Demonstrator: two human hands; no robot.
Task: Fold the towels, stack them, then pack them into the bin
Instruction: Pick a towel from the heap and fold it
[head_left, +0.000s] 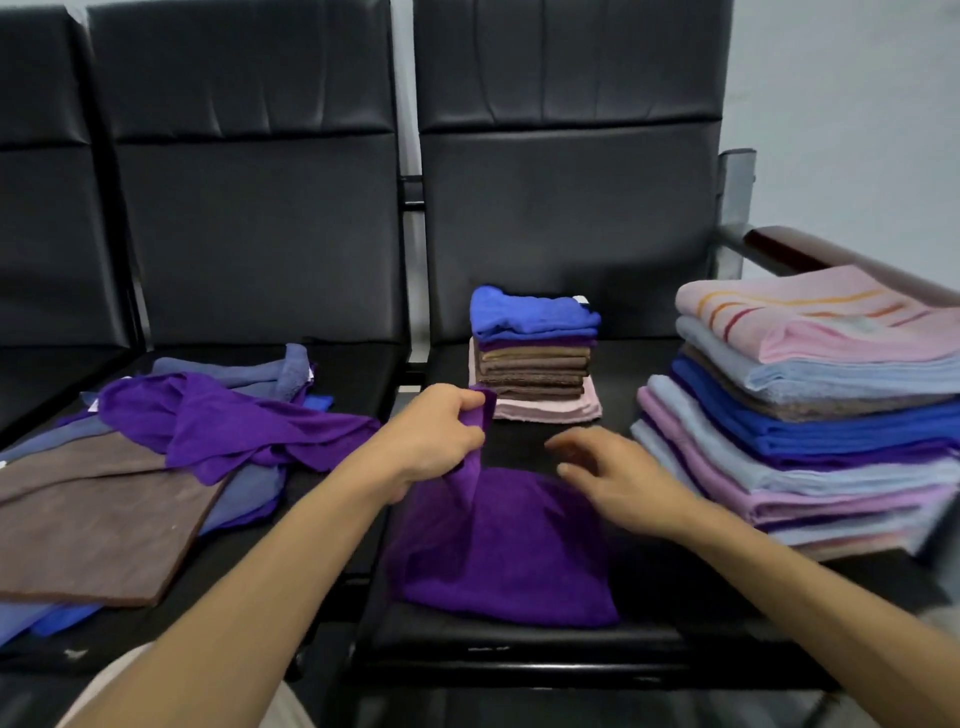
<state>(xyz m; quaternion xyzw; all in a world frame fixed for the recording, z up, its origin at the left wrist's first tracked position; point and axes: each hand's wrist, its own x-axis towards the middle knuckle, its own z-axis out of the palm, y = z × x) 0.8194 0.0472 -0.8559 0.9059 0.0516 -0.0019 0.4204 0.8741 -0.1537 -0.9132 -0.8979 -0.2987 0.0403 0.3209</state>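
Note:
A purple towel (498, 545) lies crumpled on the right black seat in front of me. My left hand (434, 434) pinches one raised corner of it, lifting that edge. Just right of that corner, my right hand (613, 473) hovers over the towel with its fingers spread and relaxed, holding nothing. Behind the hands stands a small stack of folded towels (535, 358), blue on top, then purple, brown and pink. A tall stack of larger folded towels (810, 410) fills the right side, pink striped on top. No bin is in view.
A loose pile of unfolded towels (171, 457), purple, brown, grey-blue and blue, covers the left seat. Black chair backs (566, 171) rise behind. A metal armrest with a dark red pad (779, 247) stands at the right. The seat's front edge (519, 649) is close below.

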